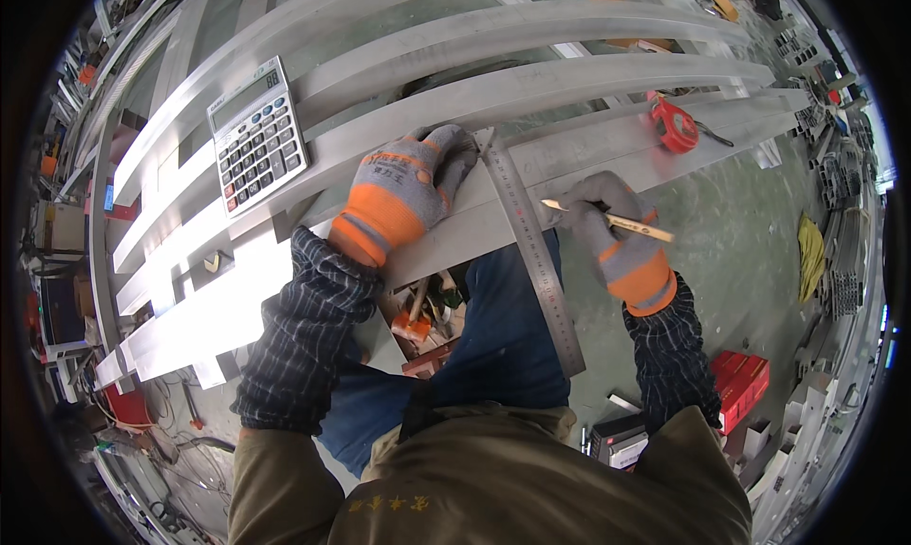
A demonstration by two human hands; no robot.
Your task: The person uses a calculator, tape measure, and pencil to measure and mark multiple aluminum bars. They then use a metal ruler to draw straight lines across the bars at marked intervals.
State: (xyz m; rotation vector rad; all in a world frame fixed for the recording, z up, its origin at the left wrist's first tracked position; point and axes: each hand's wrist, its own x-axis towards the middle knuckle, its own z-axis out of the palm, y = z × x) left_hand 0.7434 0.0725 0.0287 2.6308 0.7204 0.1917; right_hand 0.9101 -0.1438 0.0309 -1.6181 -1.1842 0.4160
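My left hand (399,189), in a grey and orange glove, rests on a flat silver metal bar (569,156). Its fingers are curled at the upper end of a steel ruler (531,237); exactly how they grip it is partly hidden. The ruler crosses the bar and sticks out past its near edge, over my leg. To the right of the ruler, my gloved right hand (622,237) is closed round a wooden pencil (641,227), whose pointed end faces left toward the ruler. A calculator (258,137) lies across the bars left of my left hand.
A red tape measure (674,126) sits at the bar's right part. Several parallel metal bars (531,85) span the work area. Below them stands a box of tools (427,322). A red box (740,388) is on the floor at right, and stacked profiles (845,251) line the right side.
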